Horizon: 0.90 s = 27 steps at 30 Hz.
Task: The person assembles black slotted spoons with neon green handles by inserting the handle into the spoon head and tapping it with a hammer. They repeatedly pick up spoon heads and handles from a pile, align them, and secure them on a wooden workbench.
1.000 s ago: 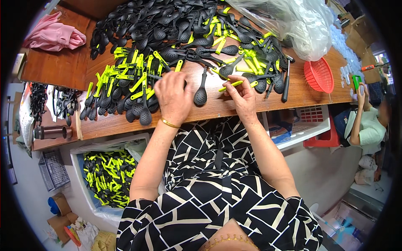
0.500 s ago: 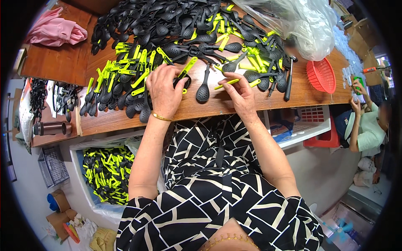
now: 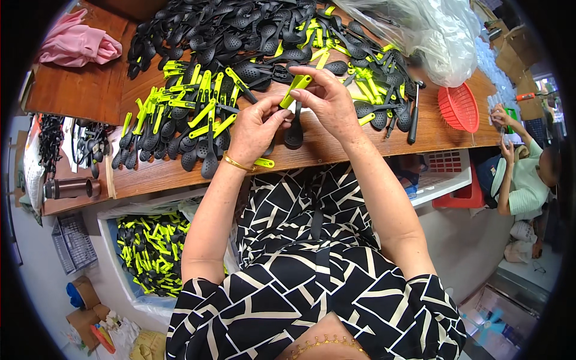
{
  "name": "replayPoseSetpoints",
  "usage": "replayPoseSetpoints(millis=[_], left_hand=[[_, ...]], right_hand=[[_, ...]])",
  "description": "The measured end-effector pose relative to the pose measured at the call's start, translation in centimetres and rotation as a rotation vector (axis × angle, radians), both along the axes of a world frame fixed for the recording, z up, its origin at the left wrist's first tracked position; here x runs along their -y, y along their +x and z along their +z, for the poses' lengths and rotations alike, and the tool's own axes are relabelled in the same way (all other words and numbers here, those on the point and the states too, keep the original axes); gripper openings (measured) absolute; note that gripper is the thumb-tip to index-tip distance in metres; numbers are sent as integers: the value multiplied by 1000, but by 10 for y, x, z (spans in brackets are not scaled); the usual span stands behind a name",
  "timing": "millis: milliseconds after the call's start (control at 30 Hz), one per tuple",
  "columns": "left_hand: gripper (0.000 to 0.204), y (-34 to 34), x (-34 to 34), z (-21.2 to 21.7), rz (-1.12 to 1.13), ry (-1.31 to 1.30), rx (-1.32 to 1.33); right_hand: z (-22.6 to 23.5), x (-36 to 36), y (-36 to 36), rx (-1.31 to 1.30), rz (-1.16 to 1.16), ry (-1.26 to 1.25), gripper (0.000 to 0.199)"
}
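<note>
Close above the table's front edge, my two hands meet. My left hand [image 3: 257, 127] is closed, thumb against fingers, on a black spoon with a lime-green handle; its bowl is hidden by the hand. My right hand [image 3: 329, 103] pinches a lime-green handle piece [image 3: 302, 82] against that handle, so the two green strips overlap. Just below the hands a black slotted spoon [image 3: 294, 133] lies on the wood. To the left, many black spoons with green handles [image 3: 207, 111] are heaped, and a loose green piece [image 3: 264, 162] rests by my left wrist.
A large pile of black perforated spoons [image 3: 240, 27] covers the back of the table [image 3: 324, 155]. At right are a hammer [image 3: 414, 114], a red basket [image 3: 459, 108] and clear plastic [image 3: 432, 36]. A lined bin [image 3: 153, 252] of green-and-black pieces stands lower left. Another person [image 3: 528, 174] works far right.
My right hand has moved left and up, bringing its green piece to the handle in my left hand. My left hand has shifted right and turned. A green piece now shows by my left wrist.
</note>
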<state>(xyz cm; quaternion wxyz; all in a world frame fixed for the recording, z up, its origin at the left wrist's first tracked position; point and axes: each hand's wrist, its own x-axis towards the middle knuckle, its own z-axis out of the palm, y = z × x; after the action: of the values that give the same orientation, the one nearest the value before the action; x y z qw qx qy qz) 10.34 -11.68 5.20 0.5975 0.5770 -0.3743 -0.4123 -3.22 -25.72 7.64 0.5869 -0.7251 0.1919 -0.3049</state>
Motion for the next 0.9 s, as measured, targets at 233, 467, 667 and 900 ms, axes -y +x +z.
replayPoseSetpoints(millis=[233, 467, 667, 900], left_hand=[[27, -7, -1, 6, 11, 27, -34], [18, -28, -14, 29, 145, -54, 319], [16, -36, -40, 47, 334, -186, 408], [23, -33, -90, 69, 365, -355, 1033]], right_hand=[[4, 3, 1, -51, -101, -306, 48], [7, -19, -8, 147, 62, 324, 30], [28, -45, -20, 268, 156, 344, 21], [45, -58, -36, 297, 362, -95, 22]])
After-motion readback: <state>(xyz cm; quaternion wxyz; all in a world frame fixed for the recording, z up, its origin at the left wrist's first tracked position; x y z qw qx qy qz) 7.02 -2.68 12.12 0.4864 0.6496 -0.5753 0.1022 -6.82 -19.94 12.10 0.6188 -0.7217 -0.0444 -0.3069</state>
